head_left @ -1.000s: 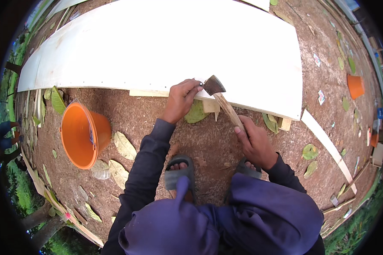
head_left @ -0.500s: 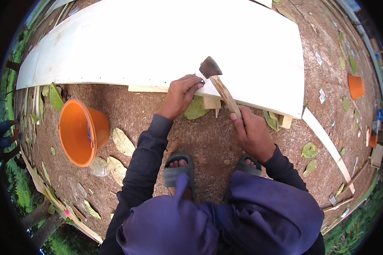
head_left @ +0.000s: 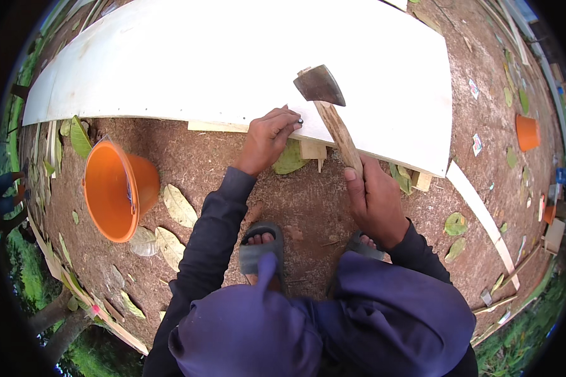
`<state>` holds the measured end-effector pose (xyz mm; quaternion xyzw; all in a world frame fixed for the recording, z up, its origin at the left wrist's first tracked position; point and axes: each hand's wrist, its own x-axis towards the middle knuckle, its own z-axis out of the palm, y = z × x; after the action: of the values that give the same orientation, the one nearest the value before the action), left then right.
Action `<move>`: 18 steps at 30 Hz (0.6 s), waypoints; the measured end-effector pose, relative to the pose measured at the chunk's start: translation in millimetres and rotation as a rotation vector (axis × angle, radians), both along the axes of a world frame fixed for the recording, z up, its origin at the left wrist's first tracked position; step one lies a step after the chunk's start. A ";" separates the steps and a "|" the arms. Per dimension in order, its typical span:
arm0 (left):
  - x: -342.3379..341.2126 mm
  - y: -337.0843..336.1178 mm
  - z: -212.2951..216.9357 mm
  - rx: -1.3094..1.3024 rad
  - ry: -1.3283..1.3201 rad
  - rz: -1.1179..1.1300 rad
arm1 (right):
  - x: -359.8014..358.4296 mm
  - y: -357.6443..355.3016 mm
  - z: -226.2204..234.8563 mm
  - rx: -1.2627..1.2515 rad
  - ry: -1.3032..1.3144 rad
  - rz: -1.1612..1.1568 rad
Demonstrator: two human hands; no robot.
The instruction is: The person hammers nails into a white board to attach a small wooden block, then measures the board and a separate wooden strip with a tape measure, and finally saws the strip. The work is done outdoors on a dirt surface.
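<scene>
your right grip (head_left: 377,201) is closed around the wooden handle of the hatchet (head_left: 333,122), and its metal head is over the white panel (head_left: 201,69). your left grip (head_left: 267,139) pinches a small dark nail (head_left: 300,121) at the panel's near edge. the orange bucket (head_left: 141,185) is to your left, on brown soil (head_left: 308,195).

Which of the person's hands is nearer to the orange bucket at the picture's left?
Left. The left hand is right of the orange bucket, at the near edge of the white board; the right hand, gripping the hatchet, is farther right.
</scene>
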<state>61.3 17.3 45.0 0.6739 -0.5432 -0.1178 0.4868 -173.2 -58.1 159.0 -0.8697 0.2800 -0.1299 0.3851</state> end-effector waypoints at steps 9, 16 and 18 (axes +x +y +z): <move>-1.8 -3.7 0.1 0.013 0.035 -0.024 | -16.3 -5.5 -53.6 0.038 0.168 0.004; 18.7 -11.2 2.6 -0.047 -0.115 0.076 | -27.8 2.6 -45.0 0.106 0.131 -0.056; 41.7 -15.7 4.7 -0.058 -0.242 0.225 | -22.8 3.6 -43.4 0.075 0.115 -0.032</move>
<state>103.1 1.6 49.6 0.7253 -0.5220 0.0353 0.4474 -196.0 -54.5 115.5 -0.8561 0.3202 -0.0750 0.3987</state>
